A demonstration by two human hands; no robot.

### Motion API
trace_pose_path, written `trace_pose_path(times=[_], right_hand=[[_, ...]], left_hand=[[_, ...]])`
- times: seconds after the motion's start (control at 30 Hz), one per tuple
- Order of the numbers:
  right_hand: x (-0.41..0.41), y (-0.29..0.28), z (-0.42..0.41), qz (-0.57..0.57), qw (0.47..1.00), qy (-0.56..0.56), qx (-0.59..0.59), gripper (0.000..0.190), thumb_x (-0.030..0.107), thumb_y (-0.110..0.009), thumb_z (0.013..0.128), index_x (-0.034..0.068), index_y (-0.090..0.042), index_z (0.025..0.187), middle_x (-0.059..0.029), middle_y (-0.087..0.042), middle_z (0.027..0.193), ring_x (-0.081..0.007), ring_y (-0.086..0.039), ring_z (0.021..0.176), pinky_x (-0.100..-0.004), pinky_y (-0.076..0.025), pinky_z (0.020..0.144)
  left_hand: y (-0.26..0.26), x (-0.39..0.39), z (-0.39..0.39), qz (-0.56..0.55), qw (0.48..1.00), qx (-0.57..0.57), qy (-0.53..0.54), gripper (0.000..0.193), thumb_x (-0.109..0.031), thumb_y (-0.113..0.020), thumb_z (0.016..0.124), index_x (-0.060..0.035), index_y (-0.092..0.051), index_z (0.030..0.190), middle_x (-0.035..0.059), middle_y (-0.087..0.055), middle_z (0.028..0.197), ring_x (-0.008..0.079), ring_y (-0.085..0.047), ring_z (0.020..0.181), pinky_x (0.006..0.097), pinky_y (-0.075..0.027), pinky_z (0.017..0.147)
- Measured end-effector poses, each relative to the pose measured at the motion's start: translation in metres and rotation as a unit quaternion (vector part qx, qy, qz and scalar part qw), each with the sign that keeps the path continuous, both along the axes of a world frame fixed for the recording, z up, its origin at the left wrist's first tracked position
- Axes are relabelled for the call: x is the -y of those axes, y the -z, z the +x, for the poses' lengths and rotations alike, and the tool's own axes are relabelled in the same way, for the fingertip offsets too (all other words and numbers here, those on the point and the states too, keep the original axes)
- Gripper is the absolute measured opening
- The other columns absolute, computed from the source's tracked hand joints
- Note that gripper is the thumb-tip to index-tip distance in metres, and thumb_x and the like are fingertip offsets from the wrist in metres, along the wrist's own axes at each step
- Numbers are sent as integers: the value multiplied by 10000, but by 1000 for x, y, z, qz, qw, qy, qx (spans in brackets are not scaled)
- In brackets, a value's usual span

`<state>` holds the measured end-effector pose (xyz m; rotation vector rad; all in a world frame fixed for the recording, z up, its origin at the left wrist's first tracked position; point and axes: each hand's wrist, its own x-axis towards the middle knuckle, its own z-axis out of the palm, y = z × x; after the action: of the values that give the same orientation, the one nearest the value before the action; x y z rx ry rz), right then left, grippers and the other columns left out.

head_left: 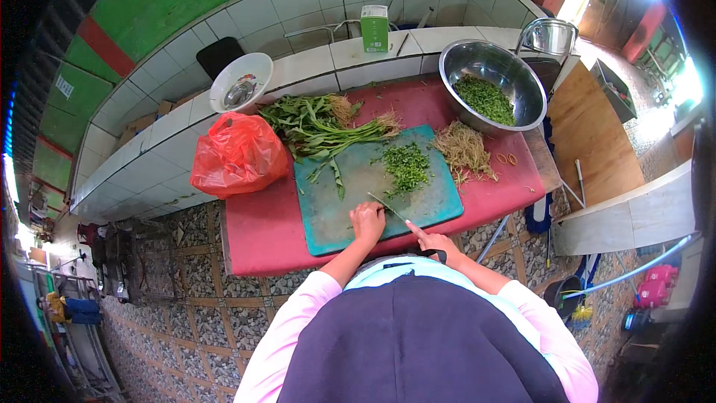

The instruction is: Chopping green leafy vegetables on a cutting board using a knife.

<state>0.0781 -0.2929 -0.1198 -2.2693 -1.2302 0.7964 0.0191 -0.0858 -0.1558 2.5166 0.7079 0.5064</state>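
Note:
My right hand (pixel 436 245) grips a knife (pixel 390 207), its index finger laid along the blade, over the near edge of a green cutting board (pixel 335 218). Close to the blade's tip, my left hand (pixel 368 221) rests on the board with fingers curled; whether it holds anything cannot be seen. Chopped green leaves (pixel 407 168) lie beyond both hands. Uncut leafy stalks with roots (pixel 330 129) overlap the board's far left edge. A heap of cut-off roots (pixel 467 148) lies at its right. A steel bowl (pixel 492 87) behind the roots holds more chopped greens.
A red plastic bag (pixel 239 157) sits at the left of the red-covered table (pixel 263 246). Behind it, a white bowl (pixel 241 83) stands near the tiled ledge (pixel 358 59), which carries a green box (pixel 375 29). Two rubber bands (pixel 507 159) lie right of the roots. A person (pixel 70 309) is far left.

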Motion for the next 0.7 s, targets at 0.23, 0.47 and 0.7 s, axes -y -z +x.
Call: trace_pose_path(times=[0.23,0.47,0.7], right_hand=[[-1,4,-3,35,999,5,-18,802,174,-525,775,251,-88,1443,-191,-582,671,-380,-594,644,-476,-440,593],[-8,22,-1,35,999,10,-29,741,164,-484,811,260,-104,1440,-213,-588,699,-391,-588,651,-480,-438,596],[-11,9,-3,35,999,12,-14,686,157,-453,846,267,-120,1435,-222,-580,672,-393,-584,645,-494,-437,596]], left_hand=[[-3,-1,1,-5,1000,0,-4,37,-147,-650,695,-121,-670,712,83,-638,758,276,-594,761,408,-395,706],[-5,-1,2,-20,1000,-11,6,80,-165,-669,691,-114,-684,750,87,-649,783,277,-601,795,411,-405,721],[-5,1,-4,7,1000,14,11,72,-134,-644,700,-124,-680,762,80,-629,772,263,-588,792,402,-396,725]])
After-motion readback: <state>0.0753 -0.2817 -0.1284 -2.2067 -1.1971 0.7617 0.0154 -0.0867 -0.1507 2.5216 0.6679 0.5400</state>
